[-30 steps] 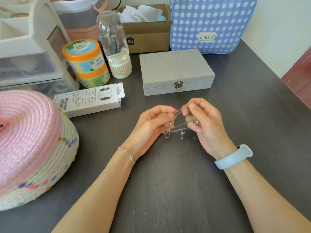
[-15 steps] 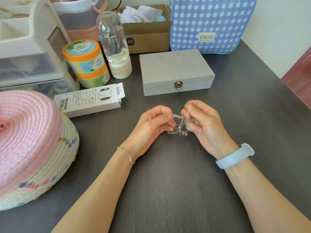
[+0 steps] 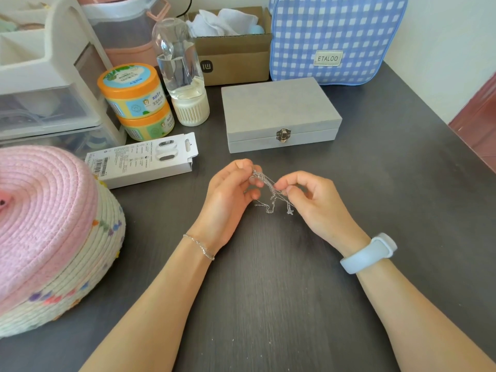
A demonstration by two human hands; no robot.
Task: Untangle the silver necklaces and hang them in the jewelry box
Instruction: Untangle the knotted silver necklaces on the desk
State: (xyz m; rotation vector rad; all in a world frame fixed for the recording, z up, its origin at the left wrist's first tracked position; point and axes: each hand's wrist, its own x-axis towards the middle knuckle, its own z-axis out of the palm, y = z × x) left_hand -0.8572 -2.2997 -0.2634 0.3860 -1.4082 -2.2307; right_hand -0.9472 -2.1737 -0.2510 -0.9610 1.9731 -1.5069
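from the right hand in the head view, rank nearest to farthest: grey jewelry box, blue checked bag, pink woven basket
Measured from the right hand, which pinches the silver necklaces:
1. Grey jewelry box, just beyond the hand, lid closed.
2. Blue checked bag, at the back of the table behind the box.
3. Pink woven basket, far off at the table's left edge.

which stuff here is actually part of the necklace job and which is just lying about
Job: silver necklaces, pinched by left hand and right hand; shut grey jewelry box.
Lying about: gingham bag, water bottle, orange-lidded tubs, pink basket.
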